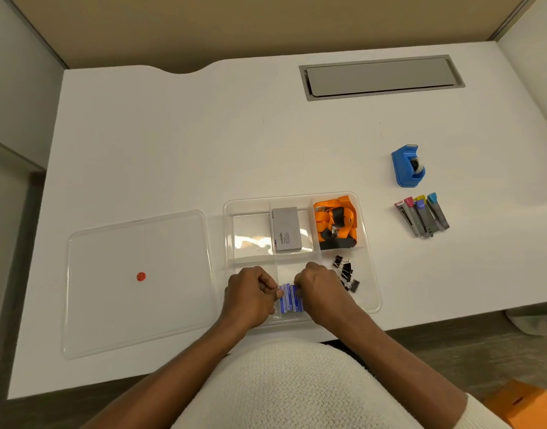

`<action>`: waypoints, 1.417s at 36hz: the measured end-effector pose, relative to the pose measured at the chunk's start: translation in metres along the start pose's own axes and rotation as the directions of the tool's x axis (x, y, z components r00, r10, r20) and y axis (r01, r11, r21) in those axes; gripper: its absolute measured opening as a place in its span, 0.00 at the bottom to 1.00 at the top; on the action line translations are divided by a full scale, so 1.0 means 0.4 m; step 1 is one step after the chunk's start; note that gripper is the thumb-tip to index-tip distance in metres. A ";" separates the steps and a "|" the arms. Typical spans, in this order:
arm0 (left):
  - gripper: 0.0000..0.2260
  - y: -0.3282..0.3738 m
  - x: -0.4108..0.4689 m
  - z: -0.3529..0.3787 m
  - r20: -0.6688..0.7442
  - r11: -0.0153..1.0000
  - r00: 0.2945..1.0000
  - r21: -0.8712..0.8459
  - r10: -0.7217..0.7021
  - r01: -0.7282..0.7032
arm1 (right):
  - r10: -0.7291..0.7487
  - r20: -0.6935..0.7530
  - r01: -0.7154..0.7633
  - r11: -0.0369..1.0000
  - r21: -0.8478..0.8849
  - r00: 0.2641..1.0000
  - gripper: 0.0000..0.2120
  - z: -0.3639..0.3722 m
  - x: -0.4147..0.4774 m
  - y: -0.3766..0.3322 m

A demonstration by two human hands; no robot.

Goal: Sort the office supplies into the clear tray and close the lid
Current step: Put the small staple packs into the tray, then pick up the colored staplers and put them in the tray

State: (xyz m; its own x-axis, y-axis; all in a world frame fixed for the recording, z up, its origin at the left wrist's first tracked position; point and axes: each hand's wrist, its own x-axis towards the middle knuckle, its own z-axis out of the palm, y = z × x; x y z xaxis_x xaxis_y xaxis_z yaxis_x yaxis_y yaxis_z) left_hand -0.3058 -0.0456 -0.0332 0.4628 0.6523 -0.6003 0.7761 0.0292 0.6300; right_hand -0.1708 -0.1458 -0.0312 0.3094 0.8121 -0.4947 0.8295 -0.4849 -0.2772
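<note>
My fingers (273, 291) on both sides pinch a small stack of blue boxes (289, 300), my left hand (250, 297) gripping its left edge and my right hand (320, 289) curled tight on its right edge. The boxes sit low in the near middle compartment of the clear tray (372, 292), and I cannot tell whether they rest on its floor.

Just right of my right hand, in the near right compartment, lies a heap of black binder clips (346, 274). Beyond my fingers, in the far middle compartment, a grey box (286, 229) lies flat. Beyond and to the right of it, orange lanyards (335, 224) with black parts fill the far right compartment.

Left of my left hand, the clear lid (136, 283) lies flat on the desk (173, 150) just beside the tray, with a small red dot (141, 276) near its middle.

Well off to the right of the tray, a bunch of staplers (422, 215) with coloured ends lies on the desk, and beyond them stands a blue tape dispenser (406, 167).
</note>
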 end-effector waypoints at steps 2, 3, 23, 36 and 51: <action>0.07 -0.001 0.001 -0.001 0.003 1.000 1.000 -0.012 -0.006 0.006 | -0.014 0.018 0.014 1.000 0.000 1.000 0.15 -0.005 0.007 0.007; 0.07 -0.001 0.001 0.000 0.008 0.999 1.000 -0.036 -0.015 0.015 | -0.029 0.030 0.029 1.000 -0.004 0.999 0.16 -0.010 0.009 0.010; 0.06 0.001 -0.006 0.013 -0.015 0.995 0.999 -0.096 -0.038 0.036 | -0.371 0.077 0.377 0.923 -0.079 0.925 0.19 -0.025 0.038 0.028; 0.15 0.085 -0.050 -0.016 -0.195 0.911 0.970 0.409 0.146 -0.055 | 0.015 -0.455 0.194 0.891 0.410 0.890 0.09 -0.196 -0.052 0.198; 0.18 0.552 0.049 0.361 0.124 0.937 0.945 0.138 0.304 -0.320 | 0.565 -0.359 -0.277 0.748 0.603 0.743 0.33 -0.245 -0.035 0.743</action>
State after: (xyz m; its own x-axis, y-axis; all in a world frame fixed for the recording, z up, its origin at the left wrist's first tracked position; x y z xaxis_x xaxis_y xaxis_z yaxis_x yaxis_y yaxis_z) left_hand -0.0636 -0.1359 0.0230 0.7262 0.5313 -0.4362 0.6383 -0.2856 0.7148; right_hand 0.1170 -0.2694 -0.0260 0.8654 0.4460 -0.2284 0.2541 -0.7835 -0.5671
